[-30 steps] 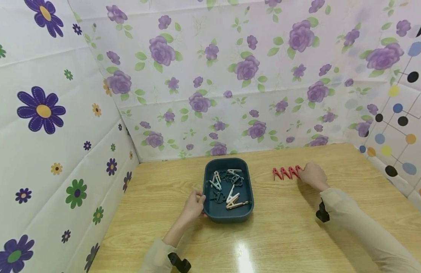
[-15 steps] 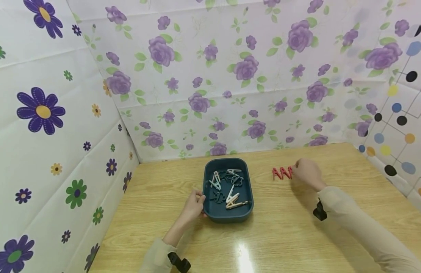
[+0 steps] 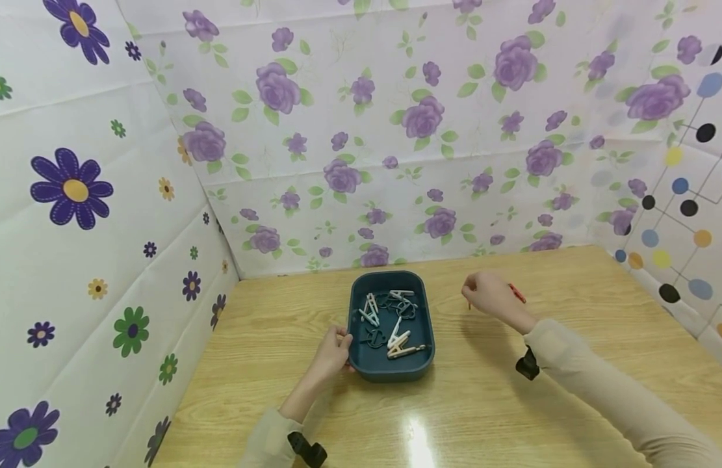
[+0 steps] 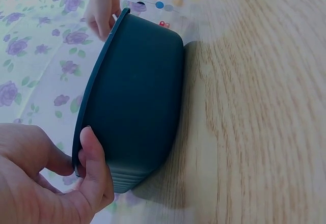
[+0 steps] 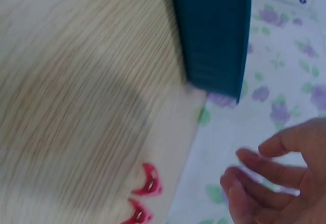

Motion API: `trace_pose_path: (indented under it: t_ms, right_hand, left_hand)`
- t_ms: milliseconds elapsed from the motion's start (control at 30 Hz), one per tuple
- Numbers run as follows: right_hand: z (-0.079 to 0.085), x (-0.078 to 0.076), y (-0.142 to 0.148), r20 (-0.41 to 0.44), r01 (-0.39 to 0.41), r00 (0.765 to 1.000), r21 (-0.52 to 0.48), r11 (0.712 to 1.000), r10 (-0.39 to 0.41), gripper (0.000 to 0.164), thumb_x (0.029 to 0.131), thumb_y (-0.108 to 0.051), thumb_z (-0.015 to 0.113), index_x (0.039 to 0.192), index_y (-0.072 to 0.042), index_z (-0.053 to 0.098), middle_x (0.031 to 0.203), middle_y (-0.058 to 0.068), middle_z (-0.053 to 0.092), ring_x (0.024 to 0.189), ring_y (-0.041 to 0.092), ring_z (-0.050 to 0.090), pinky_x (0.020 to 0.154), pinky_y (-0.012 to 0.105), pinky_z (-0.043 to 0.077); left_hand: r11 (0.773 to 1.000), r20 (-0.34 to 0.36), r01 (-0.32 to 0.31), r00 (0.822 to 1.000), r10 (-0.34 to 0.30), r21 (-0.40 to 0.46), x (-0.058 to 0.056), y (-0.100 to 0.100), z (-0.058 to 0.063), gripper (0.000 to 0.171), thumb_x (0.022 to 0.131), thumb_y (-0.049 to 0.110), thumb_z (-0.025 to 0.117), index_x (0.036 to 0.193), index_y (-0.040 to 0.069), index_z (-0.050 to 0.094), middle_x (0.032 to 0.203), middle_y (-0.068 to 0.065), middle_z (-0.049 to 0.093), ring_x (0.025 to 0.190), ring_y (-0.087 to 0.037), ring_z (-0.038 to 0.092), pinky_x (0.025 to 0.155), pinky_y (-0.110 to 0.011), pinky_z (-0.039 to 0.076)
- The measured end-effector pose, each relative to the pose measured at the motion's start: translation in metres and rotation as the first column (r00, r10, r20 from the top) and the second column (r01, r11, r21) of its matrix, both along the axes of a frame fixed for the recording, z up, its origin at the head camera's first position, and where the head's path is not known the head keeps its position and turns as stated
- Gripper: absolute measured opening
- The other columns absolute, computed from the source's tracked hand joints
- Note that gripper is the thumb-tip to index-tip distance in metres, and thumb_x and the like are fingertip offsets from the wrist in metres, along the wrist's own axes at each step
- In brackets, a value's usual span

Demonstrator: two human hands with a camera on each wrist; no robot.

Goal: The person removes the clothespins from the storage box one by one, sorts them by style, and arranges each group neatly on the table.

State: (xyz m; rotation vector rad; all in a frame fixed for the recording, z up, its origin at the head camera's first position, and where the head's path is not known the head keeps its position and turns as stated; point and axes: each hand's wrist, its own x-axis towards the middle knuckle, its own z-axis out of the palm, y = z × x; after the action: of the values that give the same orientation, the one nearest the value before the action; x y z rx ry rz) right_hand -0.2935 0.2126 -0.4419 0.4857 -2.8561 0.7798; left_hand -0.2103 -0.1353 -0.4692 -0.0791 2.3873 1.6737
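A dark teal plastic bin (image 3: 392, 376) stands on the wooden table, holding several white, beige and dark green clothespins. My left hand (image 3: 333, 351) grips the bin's near left wall; the left wrist view shows thumb and fingers pinching its rim. To the right of the bin, my right hand (image 3: 490, 296) hovers over a row of red clothespins (image 3: 517, 292) and hides most of them. In the right wrist view its fingers (image 5: 275, 168) are loosely bent with nothing between them. Two red clothespins (image 5: 148, 180) lie on the table below that hand.
The light wooden table (image 3: 290, 299) ends at the back against a flower-print cloth (image 3: 361, 162). A second patterned cloth (image 3: 74, 260) hangs on the left, and a dotted one (image 3: 688, 195) on the right.
My right hand has moved left along the row of red clothespins, uncovering one at the right end and covering those on the left. The left hand and the bin have stayed put.
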Motion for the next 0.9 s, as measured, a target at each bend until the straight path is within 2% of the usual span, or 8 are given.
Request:
trace_pose_path:
  t_ms: [200,367,500,633,767,900]
  right_hand:
    - [0.004,0.003,-0.023,-0.059,-0.118,0.991,0.020,0.993,0.119,0.016,0.091,-0.010,0.058,0.087,-0.008,0.073,0.082,0.007,0.071,0.064,0.014,0.056,0.064,0.034,0.052]
    - [0.007,0.007,-0.040,-0.079,-0.211,0.974,0.044,0.976,0.214,0.008,0.088,-0.011,0.065,0.089,-0.009,0.072,0.088,0.005,0.071,0.084,0.025,0.065,0.076,0.042,0.055]
    - [0.010,0.011,-0.052,-0.082,-0.304,0.947,0.068,0.950,0.309,0.007,0.087,-0.010,0.068,0.092,-0.008,0.072,0.090,0.005,0.072,0.087,0.026,0.067,0.078,0.041,0.056]
    - [0.012,0.014,-0.065,-0.028,-0.373,0.926,0.098,0.923,0.377,0.011,0.086,-0.010,0.070,0.096,-0.008,0.072,0.095,0.006,0.072,0.091,0.023,0.067,0.080,0.039,0.057]
    - [0.010,0.014,-0.073,-0.029,-0.423,0.902,0.149,0.894,0.432,0.013,0.085,-0.012,0.071,0.098,-0.009,0.072,0.096,0.005,0.072,0.088,0.020,0.067,0.075,0.034,0.057]
    - [0.008,0.014,-0.079,0.000,-0.470,0.879,0.175,0.865,0.478,0.017,0.086,-0.011,0.070,0.102,-0.007,0.072,0.101,0.007,0.071,0.092,0.024,0.067,0.077,0.036,0.057]
  left_hand:
    - [1.000,0.004,-0.007,1.000,0.007,-0.005,-0.001,-0.001,0.000,0.020,0.106,0.014,0.037,0.120,0.000,0.039,0.095,-0.020,0.057,0.058,-0.015,0.055,0.063,-0.040,0.058]
    - [1.000,-0.002,-0.009,1.000,0.009,-0.018,0.000,0.000,0.000,0.017,0.105,0.014,0.038,0.117,0.002,0.039,0.090,-0.018,0.057,0.057,-0.015,0.054,0.063,-0.042,0.058]
    - [1.000,-0.004,-0.012,1.000,0.012,-0.018,0.001,0.001,0.000,0.016,0.105,0.013,0.038,0.116,0.002,0.039,0.087,-0.016,0.055,0.057,-0.015,0.053,0.063,-0.042,0.058]
    - [1.000,-0.004,-0.015,1.000,0.015,-0.009,0.001,0.001,-0.001,0.016,0.105,0.013,0.037,0.116,0.002,0.039,0.087,-0.015,0.055,0.057,-0.015,0.053,0.063,-0.043,0.058]
    - [1.000,0.000,-0.017,1.000,0.017,-0.003,0.001,0.001,-0.001,0.017,0.105,0.014,0.037,0.117,0.002,0.039,0.088,-0.016,0.056,0.057,-0.015,0.054,0.063,-0.042,0.058]
    - [1.000,-0.005,-0.018,1.000,0.018,-0.005,0.001,0.001,0.000,0.017,0.105,0.014,0.037,0.117,0.002,0.039,0.088,-0.015,0.055,0.057,-0.015,0.054,0.062,-0.041,0.058]
